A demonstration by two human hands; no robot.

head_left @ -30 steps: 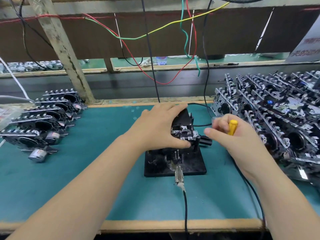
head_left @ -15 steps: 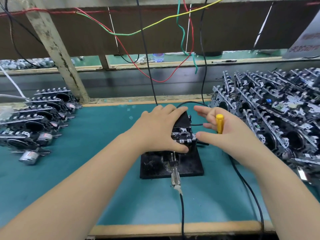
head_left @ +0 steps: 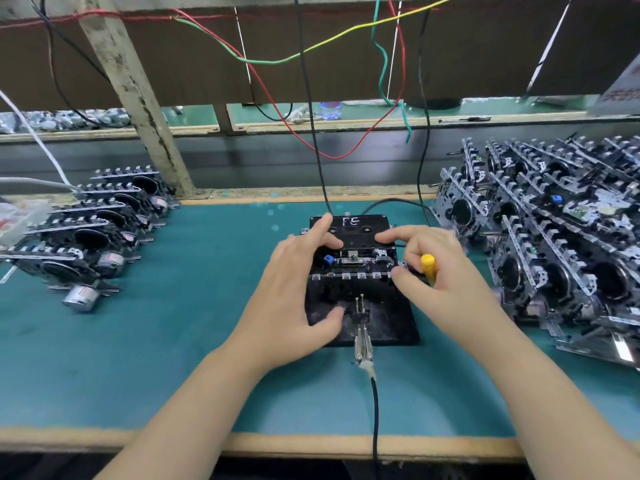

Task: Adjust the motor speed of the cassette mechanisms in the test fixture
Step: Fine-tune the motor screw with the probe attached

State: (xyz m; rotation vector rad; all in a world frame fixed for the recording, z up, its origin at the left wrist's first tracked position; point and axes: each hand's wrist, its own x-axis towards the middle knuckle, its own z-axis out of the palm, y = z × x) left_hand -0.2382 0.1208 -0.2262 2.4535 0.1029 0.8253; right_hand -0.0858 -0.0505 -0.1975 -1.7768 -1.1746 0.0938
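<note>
On the teal bench mat point(head_left: 173, 341), the cassette mechanism point(head_left: 353, 268) sits in the black test fixture point(head_left: 391, 323), left hand point(head_left: 294, 299) spread steadying it, right hand point(head_left: 446, 282) gripping a yellow screwdriver point(head_left: 428, 266); seating seems underway, next bringing the tip to the motor's trimmer.

We see the black flat-based test fixture point(head_left: 381, 323) at the middle of the teal mat-covered bench point(head_left: 173, 375), a metal cassette mechanism point(head_left: 353, 268) seated on it. Our left hand point(head_left: 294, 296) lies on its left side, our right hand point(head_left: 440, 271), with the yellow-handled screwdriver point(head_left: 428, 266), on its right. Stacked metal mechanisms lie far left point(head_left: 86, 244) and far right point(head_left: 554, 251). A black cable point(head_left: 375, 410) runs from the fixture toward us.
</note>
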